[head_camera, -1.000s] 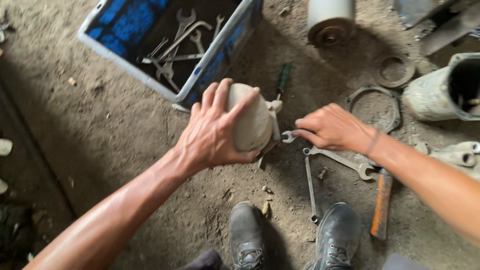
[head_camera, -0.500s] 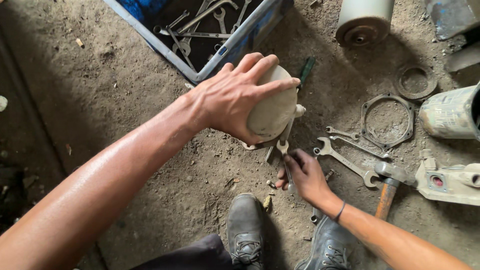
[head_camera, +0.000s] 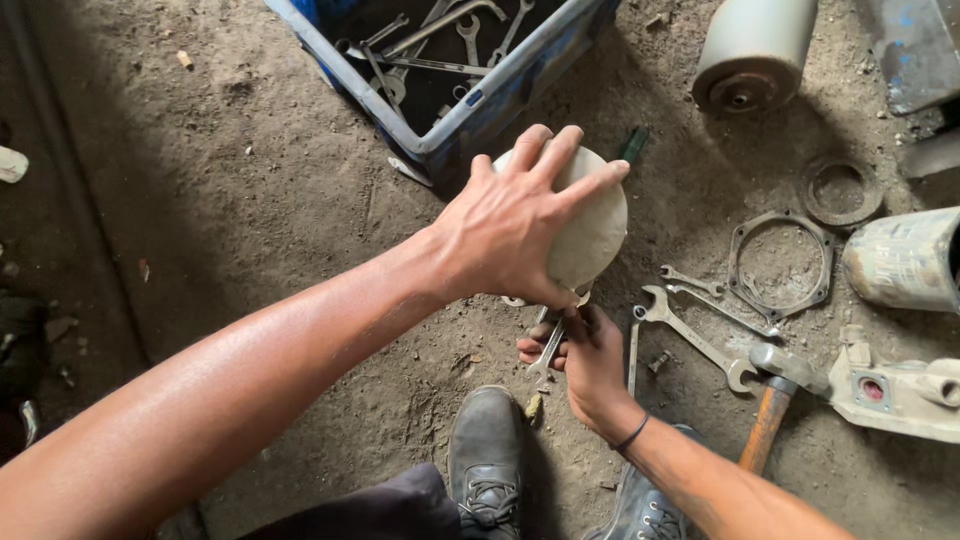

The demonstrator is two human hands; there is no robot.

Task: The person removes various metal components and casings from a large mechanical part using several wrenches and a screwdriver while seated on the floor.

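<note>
Dusty earthen floor [head_camera: 230,200] lies under everything; on it the left hand [head_camera: 510,235] spreads over a pale round metal housing [head_camera: 590,235], fingers splayed and pressing on its domed top; directly beneath, the right hand [head_camera: 585,355] is curled around a small wrench [head_camera: 548,350], whose long axis runs steeply up toward the housing's lower edge, so the right hand is the nearer one to that joint; just right lie loose spanners [head_camera: 700,335] and a wooden-handled hammer [head_camera: 765,430]; above, a blue crate [head_camera: 470,115] holds more wrenches; no labels are legible.
</note>
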